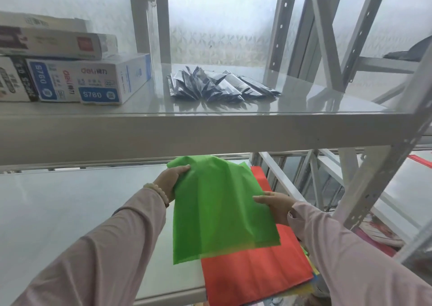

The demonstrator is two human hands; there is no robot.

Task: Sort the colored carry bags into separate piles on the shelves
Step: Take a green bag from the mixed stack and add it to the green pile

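The left hand (170, 179) grips the green bag (217, 212) at 10 o'clock; the right hand (274, 206) pinches it at 3 o'clock. A red bag (254, 273) lies beneath.

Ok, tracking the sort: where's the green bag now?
Head view, lower centre: left hand and right hand hold the thin green carry bag over the flat red bag on the lower shelf.
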